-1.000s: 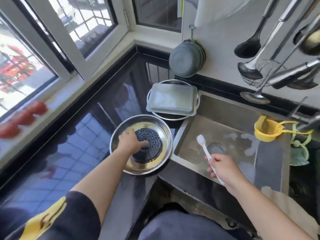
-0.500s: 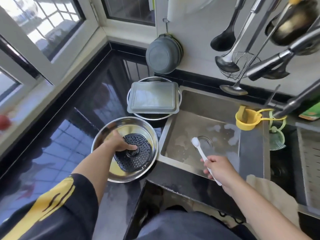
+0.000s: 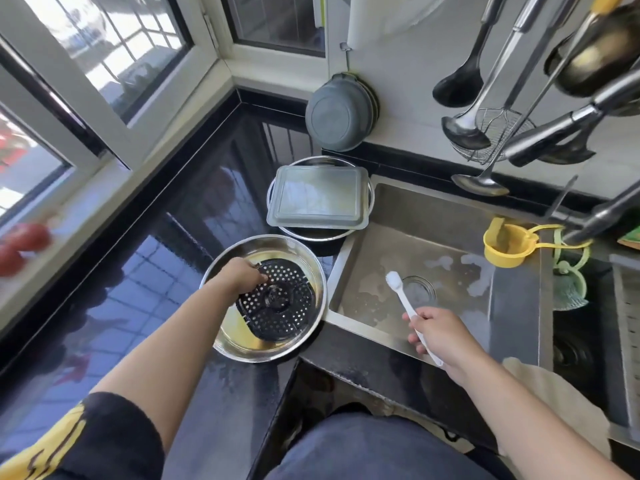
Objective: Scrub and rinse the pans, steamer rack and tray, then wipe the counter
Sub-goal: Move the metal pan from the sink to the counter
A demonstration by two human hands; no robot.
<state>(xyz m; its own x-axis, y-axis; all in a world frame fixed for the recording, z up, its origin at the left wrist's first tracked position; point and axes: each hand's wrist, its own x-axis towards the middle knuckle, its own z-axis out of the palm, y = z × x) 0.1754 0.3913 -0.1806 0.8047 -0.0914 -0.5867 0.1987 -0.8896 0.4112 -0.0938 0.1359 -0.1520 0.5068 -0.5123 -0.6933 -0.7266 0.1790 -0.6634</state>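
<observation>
Steamer rack [image 3: 277, 301] lay in the steel pan [image 3: 221, 341] on the counter [image 3: 145, 289] left of the sink [image 3: 433, 216], and vs half a second back the left hand [image 3: 240, 275] had slid from the hub to the rack's far-left rim, fingers curled onto the edge. Rack round, no long axis, perforated face up, far-left edge slightly raised. Right hand [image 3: 440, 336] stayed closed around the brush [image 3: 405, 303] over the sink, long axis pointing up-left, bristles away; tray [image 3: 317, 199] sat upside down on the second pan [image 3: 371, 199] behind.

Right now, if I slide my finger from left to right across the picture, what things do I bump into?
Red fruits → round pan with black steamer rack → white brush in the right hand → yellow strainer.
</observation>
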